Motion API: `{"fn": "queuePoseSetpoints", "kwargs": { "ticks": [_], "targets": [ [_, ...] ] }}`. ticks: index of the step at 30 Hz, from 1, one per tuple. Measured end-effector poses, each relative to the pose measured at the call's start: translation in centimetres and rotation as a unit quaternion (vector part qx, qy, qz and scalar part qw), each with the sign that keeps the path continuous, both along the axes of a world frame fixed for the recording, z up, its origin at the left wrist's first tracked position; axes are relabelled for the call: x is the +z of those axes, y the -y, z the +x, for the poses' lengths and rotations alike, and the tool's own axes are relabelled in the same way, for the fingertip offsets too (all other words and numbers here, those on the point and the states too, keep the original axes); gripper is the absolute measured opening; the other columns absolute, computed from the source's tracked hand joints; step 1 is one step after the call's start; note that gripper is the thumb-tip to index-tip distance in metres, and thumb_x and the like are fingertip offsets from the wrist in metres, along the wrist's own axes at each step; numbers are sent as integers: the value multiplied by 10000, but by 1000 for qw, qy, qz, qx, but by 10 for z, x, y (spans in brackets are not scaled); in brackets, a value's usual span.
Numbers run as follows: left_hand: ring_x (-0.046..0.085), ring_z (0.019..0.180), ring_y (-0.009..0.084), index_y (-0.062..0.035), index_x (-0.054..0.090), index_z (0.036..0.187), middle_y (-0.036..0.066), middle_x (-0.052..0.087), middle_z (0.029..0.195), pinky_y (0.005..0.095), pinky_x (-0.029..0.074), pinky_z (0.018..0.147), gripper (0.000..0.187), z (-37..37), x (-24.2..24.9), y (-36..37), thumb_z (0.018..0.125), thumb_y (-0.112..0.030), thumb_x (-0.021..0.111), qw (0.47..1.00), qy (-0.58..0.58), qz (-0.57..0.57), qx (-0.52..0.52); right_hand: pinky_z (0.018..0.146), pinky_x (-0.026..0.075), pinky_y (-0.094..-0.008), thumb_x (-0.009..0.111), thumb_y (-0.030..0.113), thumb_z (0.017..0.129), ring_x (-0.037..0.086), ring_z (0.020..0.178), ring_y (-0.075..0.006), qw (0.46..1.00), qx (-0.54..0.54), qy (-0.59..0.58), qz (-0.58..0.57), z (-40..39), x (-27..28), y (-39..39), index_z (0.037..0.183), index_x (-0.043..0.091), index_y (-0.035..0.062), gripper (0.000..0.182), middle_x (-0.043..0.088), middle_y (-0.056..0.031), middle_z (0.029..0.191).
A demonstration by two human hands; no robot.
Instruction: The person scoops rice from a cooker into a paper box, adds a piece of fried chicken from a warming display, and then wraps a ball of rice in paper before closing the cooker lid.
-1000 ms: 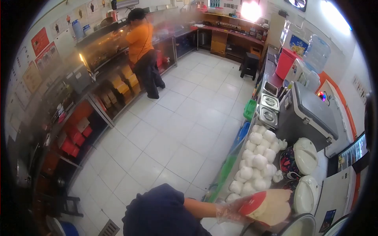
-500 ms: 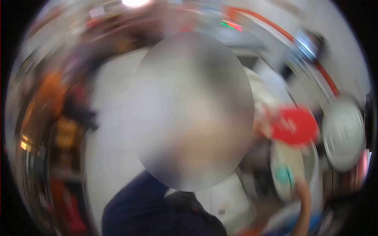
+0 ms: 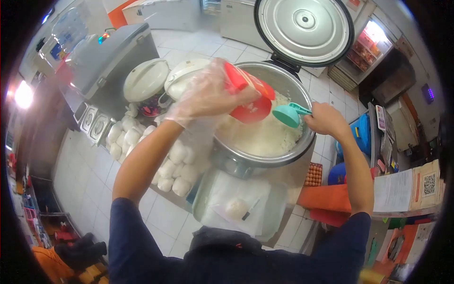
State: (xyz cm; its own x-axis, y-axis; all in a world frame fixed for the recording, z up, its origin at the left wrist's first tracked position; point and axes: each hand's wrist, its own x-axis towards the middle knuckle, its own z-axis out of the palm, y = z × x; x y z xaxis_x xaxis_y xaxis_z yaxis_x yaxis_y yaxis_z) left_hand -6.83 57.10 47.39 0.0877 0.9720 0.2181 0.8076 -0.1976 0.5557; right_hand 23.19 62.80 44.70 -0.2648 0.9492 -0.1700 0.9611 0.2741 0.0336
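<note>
My left hand [image 3: 208, 97], in a clear plastic glove, grips a red container [image 3: 253, 106] that looks like a paper food carton, tilted over the near left side of a big rice cooker pot [image 3: 239, 158]. Bare, my right hand [image 3: 327, 118] is closed round the handle of a teal scoop [image 3: 286, 115]. The scoop's cup hangs over the white rice [image 3: 257, 142] in the pot, just right of the carton. Below the pot, a pale green tray [image 3: 201, 201] bears white sheets, a whitish wrapped ball [image 3: 236, 208] and a black-and-white pen [image 3: 250, 209].
The cooker's round lid [image 3: 305, 35] stands raised behind the pot. Several white wrapped bundles [image 3: 177, 154] are piled to the left, near oval lidded dishes [image 3: 146, 80] and a grey cooler [image 3: 111, 61]. Brown eggs [image 3: 313, 174] sit to the right.
My view has swung right from a heavily blurred one, so the pot and both hands are now near the middle. The red carton and teal scoop were in view before too.
</note>
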Motion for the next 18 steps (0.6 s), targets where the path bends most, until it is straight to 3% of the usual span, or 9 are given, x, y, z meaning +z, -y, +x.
{"fn": "queuePoseSetpoints", "kwargs": {
  "ticks": [2, 3, 5, 7, 8, 10, 14, 18],
  "targets": [
    [636, 936, 258, 61, 536, 1129, 189, 642, 981, 347, 509, 796, 814, -8, 2, -3, 684, -597, 710, 988, 142, -43, 50, 739, 498, -504, 526, 282, 768, 625, 775, -453, 1000, -7, -10, 6, 3, -2, 0, 844, 623, -84, 386, 624, -309, 802],
    [623, 930, 201, 70, 522, 1138, 159, 631, 996, 340, 498, 777, 755, -8, 17, 7, 712, -518, 730, 981, 173, -65, 64, 742, 497, -497, 540, 283, 777, 626, 788, -447, 1000, -16, -21, 8, 4, -2, 2, 862, 622, -79, 381, 627, -303, 813],
    [604, 995, 183, 31, 508, 1209, 130, 613, 1079, 326, 502, 798, 710, -46, -27, -15, 781, -502, 699, 943, 317, -60, 77, 745, 496, -490, 554, 284, 786, 627, 801, -441, 999, -30, -34, 8, 12, -4, 5, 879, 622, -75, 377, 629, -297, 823],
    [578, 1077, 194, 1, 469, 1282, 126, 586, 1175, 346, 493, 892, 671, -68, -48, -2, 852, -485, 637, 846, 532, -26, 25, 764, 506, -480, 564, 288, 825, 636, 837, -420, 997, -20, -70, 40, 16, -7, 6, 961, 628, -37, 358, 650, -254, 858],
    [578, 1077, 194, 1, 469, 1282, 126, 586, 1175, 346, 493, 892, 671, -82, -70, 5, 852, -485, 637, 847, 531, -25, 27, 764, 506, -480, 564, 288, 825, 636, 837, -420, 996, -18, -72, 40, 18, -9, 4, 961, 628, -37, 358, 650, -254, 858],
    [553, 1138, 208, 0, 419, 1325, 140, 552, 1253, 382, 467, 975, 623, -110, -108, 27, 913, -446, 562, 696, 718, 23, -15, 753, 492, -474, 571, 271, 858, 620, 849, -420, 983, 58, -153, 78, 24, -13, -3, 993, 616, -7, 313, 643, -242, 880],
    [547, 1145, 210, -9, 414, 1330, 136, 544, 1262, 389, 463, 978, 623, -97, -135, 62, 915, -451, 556, 540, 836, 35, -93, 716, 469, -460, 552, 249, 890, 597, 845, -436, 954, 112, -250, 121, 17, -16, -13, 979, 594, -4, 271, 628, -249, 870],
    [540, 1153, 213, -18, 409, 1336, 133, 536, 1270, 395, 459, 982, 622, -83, -127, 66, 916, -455, 549, 524, 838, -16, -151, 675, 466, -442, 533, 213, 910, 602, 758, -425, 955, 109, -257, 99, -3, -4, -6, 964, 538, -28, 246, 622, -242, 799]
  ]
}}
